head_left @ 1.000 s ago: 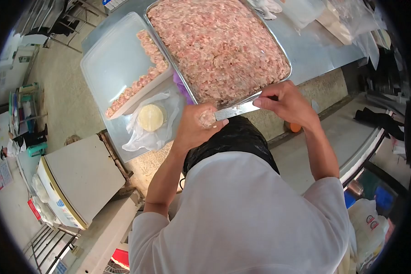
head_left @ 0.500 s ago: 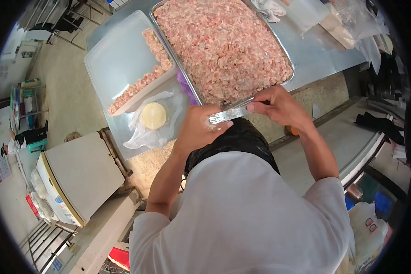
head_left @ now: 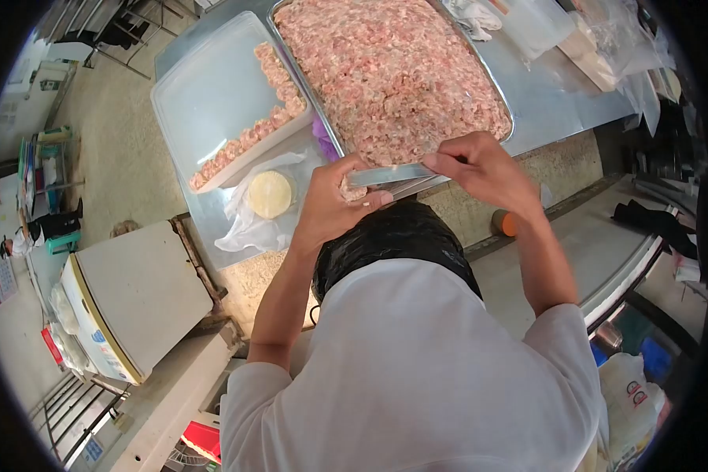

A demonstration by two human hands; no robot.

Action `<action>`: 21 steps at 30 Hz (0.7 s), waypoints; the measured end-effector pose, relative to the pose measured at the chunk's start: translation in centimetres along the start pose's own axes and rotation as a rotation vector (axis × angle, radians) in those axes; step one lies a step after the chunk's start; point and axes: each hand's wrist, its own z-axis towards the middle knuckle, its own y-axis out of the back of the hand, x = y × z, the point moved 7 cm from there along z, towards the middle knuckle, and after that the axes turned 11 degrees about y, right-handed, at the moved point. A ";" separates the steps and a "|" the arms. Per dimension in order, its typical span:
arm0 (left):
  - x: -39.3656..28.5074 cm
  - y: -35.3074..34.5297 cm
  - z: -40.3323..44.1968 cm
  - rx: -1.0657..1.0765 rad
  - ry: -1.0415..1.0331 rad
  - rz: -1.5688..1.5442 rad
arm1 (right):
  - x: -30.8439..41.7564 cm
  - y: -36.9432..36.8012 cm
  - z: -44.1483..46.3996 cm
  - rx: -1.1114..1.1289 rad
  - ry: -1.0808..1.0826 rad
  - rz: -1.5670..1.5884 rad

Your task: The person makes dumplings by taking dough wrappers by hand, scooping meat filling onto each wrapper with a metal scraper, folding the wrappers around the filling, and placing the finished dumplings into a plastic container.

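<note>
My left hand [head_left: 330, 204] is curled around a dumpling [head_left: 352, 189] with pinkish meat filling, partly hidden by the fingers. My right hand [head_left: 484, 173] pinches one end of a flat metal spatula [head_left: 393, 175], whose other end reaches across to the dumpling. Both hands are at the near edge of a large metal tray [head_left: 514, 126] heaped with minced meat [head_left: 393, 75]. To the left, a clear plastic container [head_left: 197, 94] holds rows of dumplings [head_left: 248, 141] along two of its sides. Below it, a stack of round pale wrappers [head_left: 270, 195] rests on white plastic.
The metal table [head_left: 558, 110] carries a white cloth [head_left: 473, 16] and clear plastic bags [head_left: 617, 39] at the far right. Purple plastic [head_left: 323, 140] shows between container and tray. A white chest [head_left: 145, 295] stands lower left; a person [head_left: 43, 232] sits farther off.
The spatula has turned in my right hand, and its blade now lies against the dumpling's filling. More of the meat shows in my left hand. The view has shifted slightly.
</note>
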 end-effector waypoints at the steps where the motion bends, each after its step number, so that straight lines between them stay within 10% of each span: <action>1: 0.1 0.1 0.2 -0.010 -0.007 0.003 | 0.0 -0.8 0.5 0.000 0.022 0.008; 6: 3.6 1.2 0.9 -0.046 0.028 0.124 | -3.1 -1.2 0.3 0.012 0.006 -0.016; 9: 3.4 1.9 0.6 0.012 0.134 -0.608 | -5.3 1.4 -1.6 -0.111 -0.074 -0.073; 13: 5.7 5.3 2.0 0.238 0.232 -0.766 | -7.5 1.7 -5.2 -0.245 -0.282 0.094; 21: 5.8 22.4 14.3 -0.423 -0.017 -0.097 | -7.8 -3.6 -7.6 -0.240 -0.331 0.277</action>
